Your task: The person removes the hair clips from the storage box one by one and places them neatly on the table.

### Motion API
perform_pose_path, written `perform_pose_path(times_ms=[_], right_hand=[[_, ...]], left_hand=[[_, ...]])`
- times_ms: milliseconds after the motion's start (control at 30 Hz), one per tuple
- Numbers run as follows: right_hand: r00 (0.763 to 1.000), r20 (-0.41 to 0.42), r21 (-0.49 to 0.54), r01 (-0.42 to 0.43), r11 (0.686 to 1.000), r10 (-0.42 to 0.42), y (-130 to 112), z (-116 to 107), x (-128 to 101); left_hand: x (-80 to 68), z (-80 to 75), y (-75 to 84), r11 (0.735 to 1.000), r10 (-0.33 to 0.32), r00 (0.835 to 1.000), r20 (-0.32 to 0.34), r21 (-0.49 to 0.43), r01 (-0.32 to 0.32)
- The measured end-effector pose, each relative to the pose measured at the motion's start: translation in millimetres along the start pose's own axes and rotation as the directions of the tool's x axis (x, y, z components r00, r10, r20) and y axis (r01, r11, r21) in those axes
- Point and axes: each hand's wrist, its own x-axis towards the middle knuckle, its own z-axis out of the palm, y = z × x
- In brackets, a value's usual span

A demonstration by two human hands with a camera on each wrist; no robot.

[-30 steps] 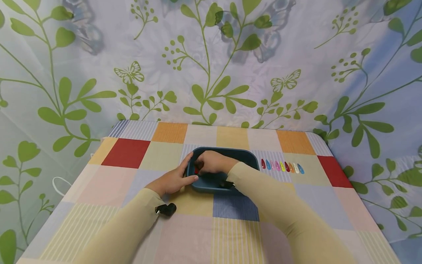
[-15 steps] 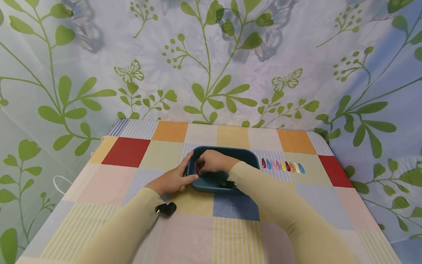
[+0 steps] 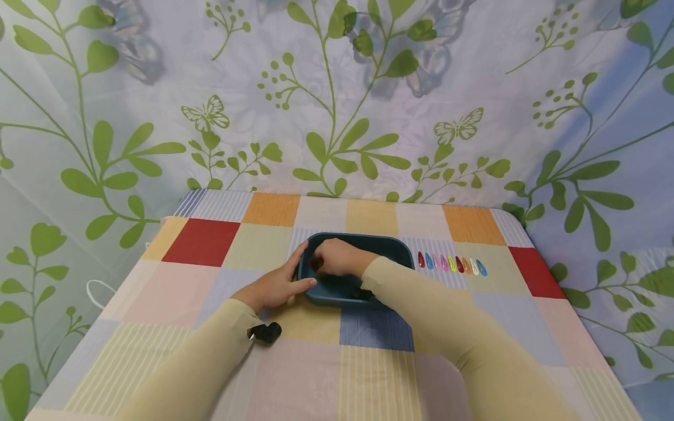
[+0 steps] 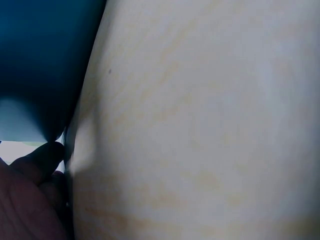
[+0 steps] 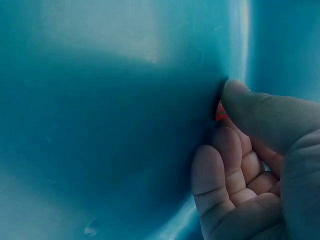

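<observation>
Inside the blue tray, toward its left end, my right hand pinches a small red hair clip between thumb and fingers. Only a red sliver of it shows in the right wrist view; the hand hides the rest. Outside the tray's left end, my left hand lies with fingers extended along the wall and the thumb stretched toward the near corner. Its fingertip appears by the tray in the left wrist view. On the cloth right of the tray lies a row of several coloured hair clips.
A patchwork cloth covers the table. Behind it hangs a leaf-printed curtain. A white cable loop shows at the table's left edge. Dark wrist devices sit at the cuffs.
My right hand has shifted slightly inside the tray, and less of the red clip shows in the head view. The left hand and the clip row stay put.
</observation>
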Motion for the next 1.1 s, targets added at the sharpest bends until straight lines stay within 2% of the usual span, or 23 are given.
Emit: perform_pose_path(times_ms=[433, 1100], right_hand=[[0.997, 0.036, 0.018, 0.063, 0.998, -0.064, 1.9, -5.5, -8.4], [0.986, 0.087, -0.009, 0.146, 0.989, -0.145, 4.6, -6.0, -12.4]], left_hand=[[-0.1, -0.9, -0.6, 1.0, 0.002, 1.0, 0.006, 0.008, -0.002], [-0.4, -0.6, 0.9, 1.0, 0.0, 1.0, 0.006, 0.006, 0.0]])
